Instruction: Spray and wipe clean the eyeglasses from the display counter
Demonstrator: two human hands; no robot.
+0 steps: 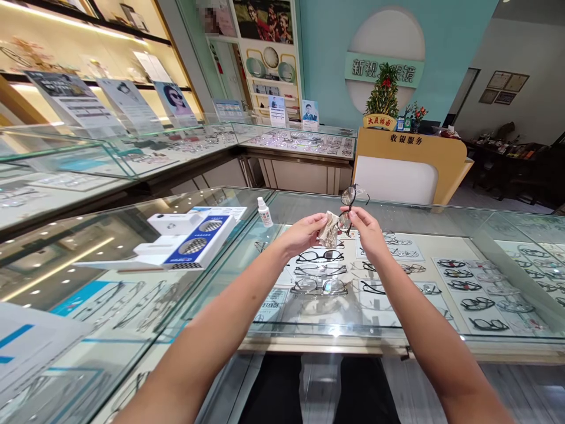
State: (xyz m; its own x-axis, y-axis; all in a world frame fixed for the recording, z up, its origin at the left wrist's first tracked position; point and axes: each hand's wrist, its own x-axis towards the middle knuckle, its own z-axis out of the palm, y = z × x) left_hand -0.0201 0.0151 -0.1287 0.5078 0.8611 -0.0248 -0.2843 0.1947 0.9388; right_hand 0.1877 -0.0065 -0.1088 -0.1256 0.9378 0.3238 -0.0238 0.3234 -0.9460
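I hold a pair of dark-framed glasses (351, 197) upright above a glass display counter (441, 215). My right hand (367, 231) pinches the frame by its lower lens. My left hand (304, 233) is closed on a small beige patterned cloth (329, 229), pressed against that lower lens. Both arms reach forward over the counter.
A small white dropper bottle (265, 212) stands on the glass left of my hands. White and blue boxes (194, 238) lie further left. Several glasses (324, 272) lie under the glass. More showcases (291, 141) and an orange cashier desk (408, 162) stand behind.
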